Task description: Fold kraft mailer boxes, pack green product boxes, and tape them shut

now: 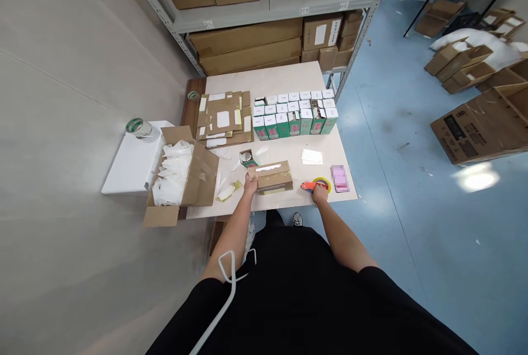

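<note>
My left hand (251,185) grips the left end of a small cardboard box (272,177) lying near the table's front edge. To its right, my right hand (319,194) is closed on an orange tape dispenser (308,185) with a yellow roll. Beyond the dispenser stand rows of green and white boxes (282,125), some with their tops up. An open green box (248,158) with a round item inside is just behind the cardboard box. White cards (312,157) and a pink, pixelated item (340,179) lie on the right side of the table.
Flattened cardboard (223,119) is piled at the table's back left. On the left, an open carton (198,179) holds white wrapped items, and a tape roll (138,127) sits on a white box (124,170). Shelving (264,11) with cartons borders the back; a large carton (474,129) stands on the floor.
</note>
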Demonstrator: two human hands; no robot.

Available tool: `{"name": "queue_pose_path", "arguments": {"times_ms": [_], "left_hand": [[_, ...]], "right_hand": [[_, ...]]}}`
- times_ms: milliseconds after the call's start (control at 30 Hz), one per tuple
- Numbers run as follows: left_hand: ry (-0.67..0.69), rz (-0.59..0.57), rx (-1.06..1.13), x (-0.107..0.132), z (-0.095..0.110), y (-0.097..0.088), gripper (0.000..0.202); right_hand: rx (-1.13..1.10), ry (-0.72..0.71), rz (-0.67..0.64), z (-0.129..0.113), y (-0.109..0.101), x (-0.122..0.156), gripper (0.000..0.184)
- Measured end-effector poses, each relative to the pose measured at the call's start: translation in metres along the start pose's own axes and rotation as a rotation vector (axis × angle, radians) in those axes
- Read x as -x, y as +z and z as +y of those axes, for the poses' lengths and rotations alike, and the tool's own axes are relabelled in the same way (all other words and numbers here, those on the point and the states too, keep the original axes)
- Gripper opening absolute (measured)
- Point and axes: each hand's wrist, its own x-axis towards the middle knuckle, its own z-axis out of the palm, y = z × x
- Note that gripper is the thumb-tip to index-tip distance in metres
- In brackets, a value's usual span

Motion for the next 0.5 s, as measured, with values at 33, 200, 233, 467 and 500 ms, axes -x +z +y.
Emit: {"name": "queue_pose_path", "arguments": {"times_ms": [33,200,233,467,500], "left_hand": [[-0.013,-0.002,0.013,0.000,0.000,-0.001,0.076],[-0.045,0.005,0.075,0.000,0.004,0.001,0.072],[-0.045,0.005,0.081,0.000,0.006,0.003,0.071],[-0.035,0.009,0.018,0.012,0.015,0.027,0.064],[-0.030,-0.005,0.011,0.014,0.017,0.031,0.064]], "right_hand": [[0.007,0.011,0.007,-0.001,-0.003,-0.003,0.042],[-0.004,-0.012,0.177,0.008,-0.026,-0.007,0.038],[-0.022,-0.020,0.247,0.012,-0.031,-0.006,0.036],[-0.327,-0.194,0.661,0.018,-0.081,0.008,0.027],[-0.393,-0.228,0.683,0.015,-0.089,0.012,0.024]]}}
